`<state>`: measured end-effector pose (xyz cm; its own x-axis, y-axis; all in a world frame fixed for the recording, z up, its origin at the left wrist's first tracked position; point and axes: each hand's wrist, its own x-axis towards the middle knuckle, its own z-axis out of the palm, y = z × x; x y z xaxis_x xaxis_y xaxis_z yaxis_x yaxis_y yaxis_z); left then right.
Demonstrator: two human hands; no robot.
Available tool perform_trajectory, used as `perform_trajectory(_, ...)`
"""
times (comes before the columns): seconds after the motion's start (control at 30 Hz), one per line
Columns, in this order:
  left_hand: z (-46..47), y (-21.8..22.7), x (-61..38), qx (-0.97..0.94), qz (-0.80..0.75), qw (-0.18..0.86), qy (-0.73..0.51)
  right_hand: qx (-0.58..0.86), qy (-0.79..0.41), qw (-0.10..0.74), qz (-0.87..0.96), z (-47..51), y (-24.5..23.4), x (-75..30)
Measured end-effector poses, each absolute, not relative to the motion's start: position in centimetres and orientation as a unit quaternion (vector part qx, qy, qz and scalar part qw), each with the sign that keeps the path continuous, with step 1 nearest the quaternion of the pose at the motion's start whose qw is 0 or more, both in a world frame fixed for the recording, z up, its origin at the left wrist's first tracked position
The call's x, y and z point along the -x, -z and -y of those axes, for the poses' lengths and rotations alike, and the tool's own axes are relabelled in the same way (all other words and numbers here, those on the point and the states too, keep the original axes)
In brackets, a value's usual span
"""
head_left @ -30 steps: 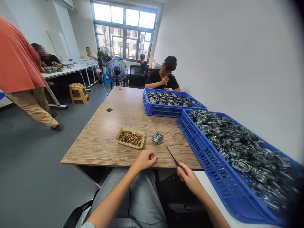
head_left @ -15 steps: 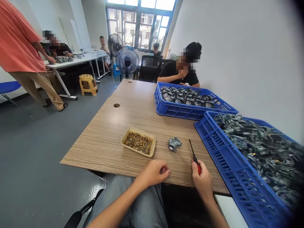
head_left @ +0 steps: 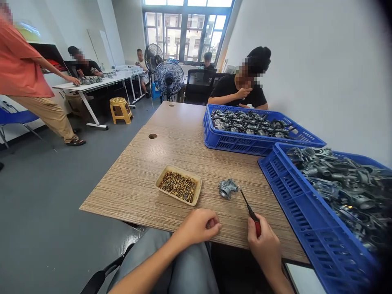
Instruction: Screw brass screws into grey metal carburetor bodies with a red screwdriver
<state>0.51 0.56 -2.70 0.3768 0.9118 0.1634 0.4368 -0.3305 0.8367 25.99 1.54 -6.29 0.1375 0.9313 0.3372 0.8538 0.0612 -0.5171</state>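
From where I stand, the person's right hand [head_left: 265,241] has its grip closed around a red-handled screwdriver [head_left: 251,214], its tip right by a grey metal casting [head_left: 226,189] on the wood-grain desk [head_left: 128,183]; I can't tell if they touch. The left hand [head_left: 200,225] is loosely curled near the front edge, its grip narrow; whether anything's inside I can't tell. Beyond it sits a cream tub [head_left: 197,195] of brass-coloured pieces [head_left: 177,185].

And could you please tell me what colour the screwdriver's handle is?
The screwdriver handle is red and black, best seen in the head view.
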Motion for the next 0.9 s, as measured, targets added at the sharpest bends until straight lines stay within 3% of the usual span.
perform_trajectory(0.37,0.0,2.0,-0.8,-0.746,-0.469,0.332,-0.335,0.676,-0.080,0.350,0.643,-1.6,5.9,-25.8)
perform_trajectory(0.63,-3.6,1.0,-7.1,-0.681,-0.581,0.162,-0.416,0.674,-0.141,0.404,0.602,-1.8,5.3,-26.5)
perform_trajectory(0.9,-8.5,0.5,-9.8,-0.622,-0.680,0.183,-0.343,0.661,-0.136,0.415,0.611,-2.0,5.3,-26.4)
